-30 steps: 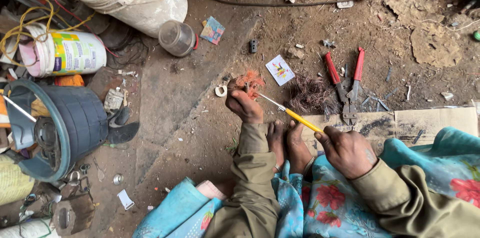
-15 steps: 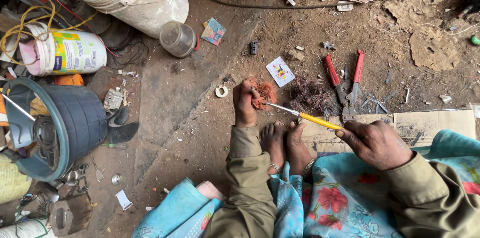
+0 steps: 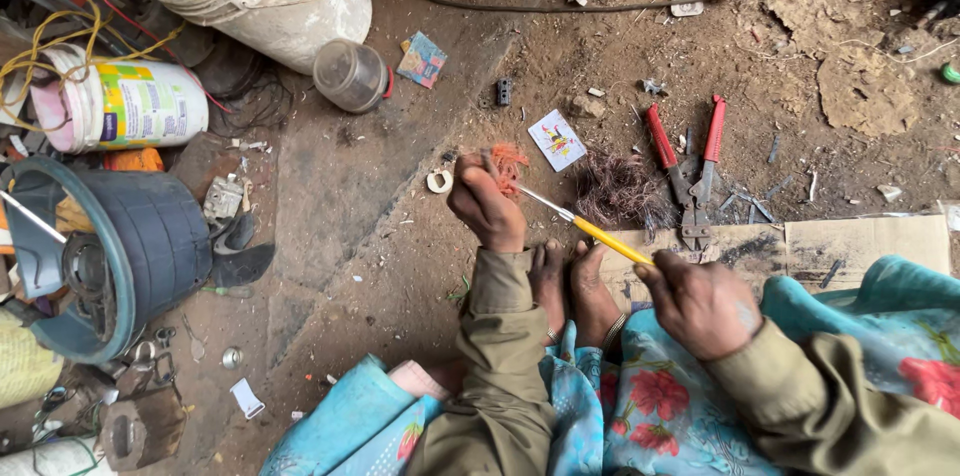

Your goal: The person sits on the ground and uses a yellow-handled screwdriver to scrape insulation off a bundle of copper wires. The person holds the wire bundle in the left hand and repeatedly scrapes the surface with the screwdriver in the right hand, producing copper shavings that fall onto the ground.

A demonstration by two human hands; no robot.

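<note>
Copper tangle [image 3: 508,162]: pinched in the left hand [image 3: 487,206], held above the dirt floor [image 3: 400,236].
Yellow-handled screwdriver [image 3: 590,228]: gripped in the closed right hand [image 3: 700,304], tip laid against the tangle.
Step in hand: wire apparently being picked loose.
Next move: a steady pinch and small levering judged necessary.
Red-handled cutters [image 3: 688,161]: lying unused, farther right.

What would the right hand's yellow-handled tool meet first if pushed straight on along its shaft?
The tool in the right hand points up-left at the orange wire bundle pinched by the left hand; its tip looks already there, though depth is unclear.
</note>
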